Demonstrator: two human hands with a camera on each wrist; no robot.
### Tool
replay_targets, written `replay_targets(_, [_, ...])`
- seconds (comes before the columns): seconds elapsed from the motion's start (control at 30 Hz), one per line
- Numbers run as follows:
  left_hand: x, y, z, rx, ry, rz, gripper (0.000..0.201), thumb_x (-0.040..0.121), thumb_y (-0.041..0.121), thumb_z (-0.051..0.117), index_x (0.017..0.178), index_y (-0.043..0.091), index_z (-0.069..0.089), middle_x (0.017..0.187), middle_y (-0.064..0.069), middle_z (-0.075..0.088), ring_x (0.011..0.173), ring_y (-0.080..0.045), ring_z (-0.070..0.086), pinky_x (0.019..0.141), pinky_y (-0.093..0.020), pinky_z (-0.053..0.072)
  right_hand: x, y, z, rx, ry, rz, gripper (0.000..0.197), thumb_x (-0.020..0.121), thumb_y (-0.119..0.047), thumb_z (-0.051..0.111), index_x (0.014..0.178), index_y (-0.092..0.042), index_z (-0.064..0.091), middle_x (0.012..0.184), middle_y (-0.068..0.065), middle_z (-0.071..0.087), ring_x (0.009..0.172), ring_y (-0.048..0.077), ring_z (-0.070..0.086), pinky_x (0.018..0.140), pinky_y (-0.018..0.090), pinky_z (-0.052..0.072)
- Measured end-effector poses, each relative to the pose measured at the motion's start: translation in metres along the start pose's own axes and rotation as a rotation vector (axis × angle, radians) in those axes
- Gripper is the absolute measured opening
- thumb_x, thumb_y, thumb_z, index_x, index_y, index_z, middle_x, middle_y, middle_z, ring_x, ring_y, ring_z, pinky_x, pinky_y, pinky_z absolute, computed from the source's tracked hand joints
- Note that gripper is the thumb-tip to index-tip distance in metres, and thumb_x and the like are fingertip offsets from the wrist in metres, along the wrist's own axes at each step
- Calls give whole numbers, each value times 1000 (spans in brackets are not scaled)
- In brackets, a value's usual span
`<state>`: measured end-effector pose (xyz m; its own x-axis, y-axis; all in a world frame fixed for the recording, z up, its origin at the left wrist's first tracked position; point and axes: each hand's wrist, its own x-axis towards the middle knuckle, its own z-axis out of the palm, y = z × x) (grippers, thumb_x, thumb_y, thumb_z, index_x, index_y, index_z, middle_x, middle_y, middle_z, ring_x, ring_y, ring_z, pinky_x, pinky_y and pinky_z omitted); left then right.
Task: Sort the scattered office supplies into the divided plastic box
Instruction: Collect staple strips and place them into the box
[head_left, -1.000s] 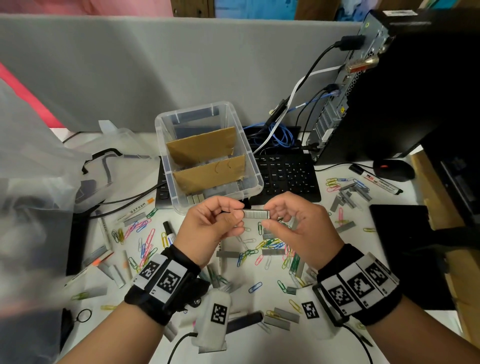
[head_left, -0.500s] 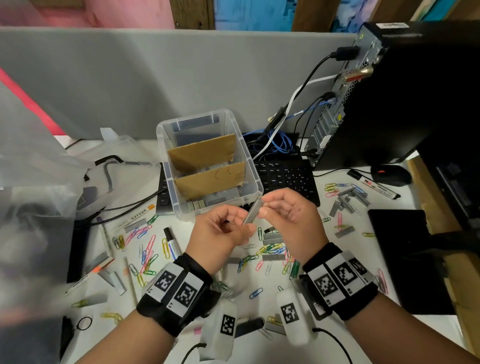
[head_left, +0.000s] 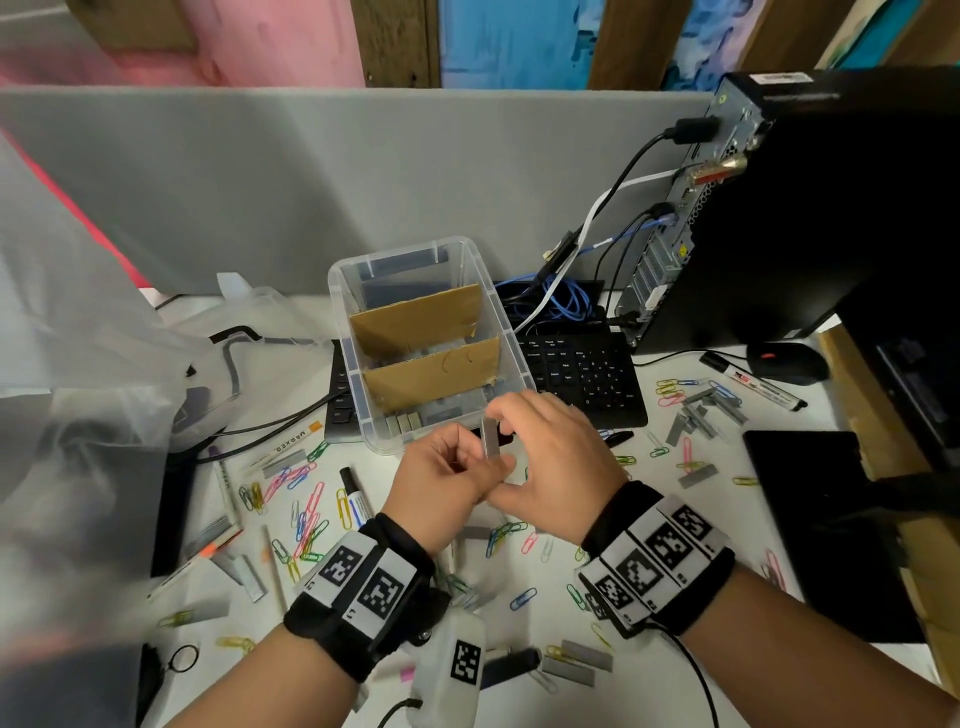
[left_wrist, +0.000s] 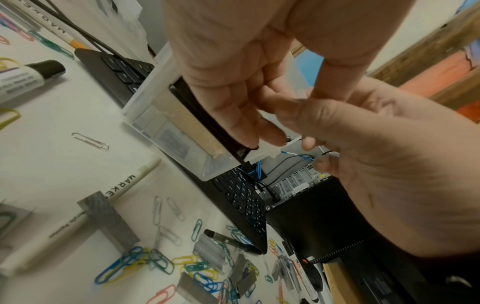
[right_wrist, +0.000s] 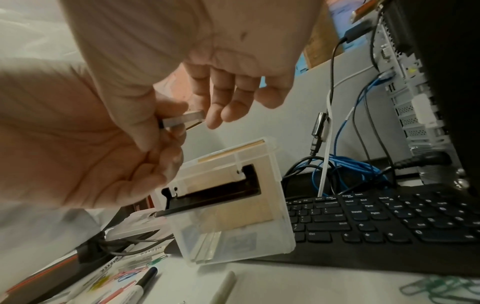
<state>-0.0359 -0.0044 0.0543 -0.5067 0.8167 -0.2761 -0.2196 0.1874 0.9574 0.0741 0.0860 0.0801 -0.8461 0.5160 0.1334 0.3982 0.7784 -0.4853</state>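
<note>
The clear plastic box (head_left: 347, 353) stands on the keyboard, split by two cardboard dividers (head_left: 415, 317). Its front compartment holds several grey staple strips (head_left: 405, 422). Just in front of the box both hands meet around one grey staple strip (head_left: 489, 440), held upright. My right hand (head_left: 511, 436) pinches it end to end between thumb and index finger, its other fingers loose. My left hand (head_left: 465, 457) curls its fingers against the strip's lower part. The right wrist view shows the strip (right_wrist: 183, 119) above the box (right_wrist: 233, 236). It is hidden in the left wrist view.
Coloured paper clips (head_left: 301, 519), loose staple strips (head_left: 696, 415) and markers (head_left: 356, 499) litter the white desk. A black keyboard (head_left: 582, 374), cables (head_left: 556, 306), a computer tower (head_left: 831, 208) and a mouse (head_left: 787, 361) stand behind and right. A plastic bag (head_left: 78, 364) fills the left.
The staple strip, held level between both hands a second ago, has been turned upright. Both hands have moved forward, close to the box's front wall.
</note>
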Motion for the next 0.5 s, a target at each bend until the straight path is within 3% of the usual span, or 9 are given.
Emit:
replay_targets(0.17, [-3,9,-8,13,-21,-27,14,86,5,64,74,8,59,68,-7,54,62,-16,51,60,-28,47,7,0,-4,-17,6,-12,44,63,-50,53,96,-20,53,87,-14,48,83,14,51,73,38,47])
replay_targets(0.23, [-2,9,-12,62,-8,-12,14,88,1,59,75,8,61,68,-3,59,64,-15,54,61,-28,49,12,-3,-5,-28,-40,-12,51,66,-53,59,105,-21,52,91,-14,48,89,14,52,78,40,46])
replay_targets(0.33, [1,11,-17,87,54,49,18,88,-5,57,73,5,62,62,-1,59,60,-14,54,54,-22,48,17,-7,-9,-24,-131,-25,74,68,-56,70,129,-26,42,104,-9,56,101,17,53,85,42,45])
replay_targets(0.4, [3,14,-20,133,99,116,13,87,-3,58,74,1,62,65,-5,59,61,-14,54,54,-19,46,20,-10,-11,-37,-123,-88,64,76,-44,64,134,-29,42,109,-5,61,103,20,55,87,43,47])
replay_targets(0.5, [9,16,-28,113,119,174,13,85,2,63,73,-1,62,71,-15,60,68,-21,57,65,-27,52,27,-15,-13,-40,-104,-159,41,81,-19,50,122,-23,58,102,-2,65,92,23,56,81,44,49])
